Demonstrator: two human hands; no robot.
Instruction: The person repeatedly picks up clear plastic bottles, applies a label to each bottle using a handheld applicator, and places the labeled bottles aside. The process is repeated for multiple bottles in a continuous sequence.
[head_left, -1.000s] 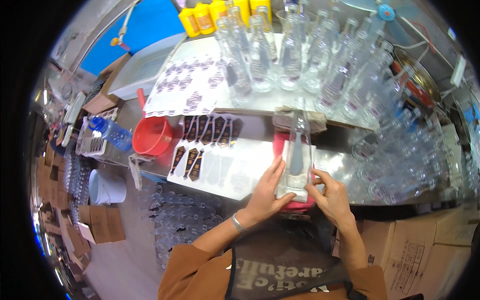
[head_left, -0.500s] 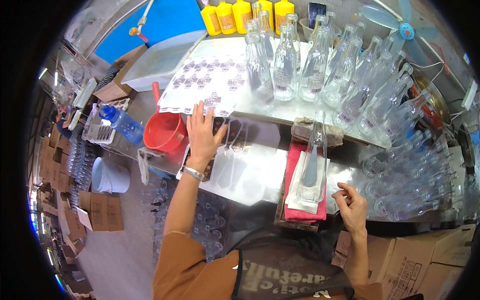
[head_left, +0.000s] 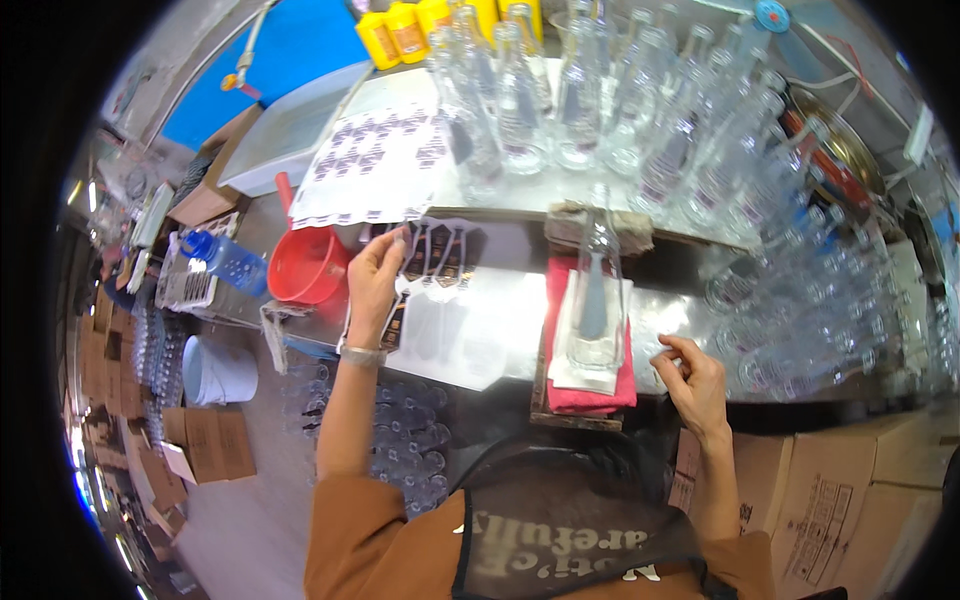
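Observation:
My left hand (head_left: 375,280) is closed in a pinch above a sheet of dark labels (head_left: 440,252), its fingertips by the sheet's upper part. Whatever they hold is too small to make out. Behind it lie white printed label sheets (head_left: 375,160). A clear glass bottle (head_left: 595,315) with a grey-blue panel rests on a white cloth (head_left: 572,375) over a pinkish-red cloth (head_left: 592,400), its neck on a padded rest (head_left: 628,232). To the right of that bottle is my right hand (head_left: 697,388), loosely curled, thumb and index finger apart, holding nothing.
Clear bottles (head_left: 580,110) stand crowded on the raised shelf; more bottles (head_left: 800,345) are lying at the right. A red dipper (head_left: 308,265) and blue water bottle (head_left: 225,260) sit left. Cardboard boxes (head_left: 830,500) are low right; a white bucket (head_left: 220,370) is on the floor.
My left hand has gone from spread at the white sheets' edge to a pinch over the dark labels. The right hand stays beside the bottle. The view has shifted.

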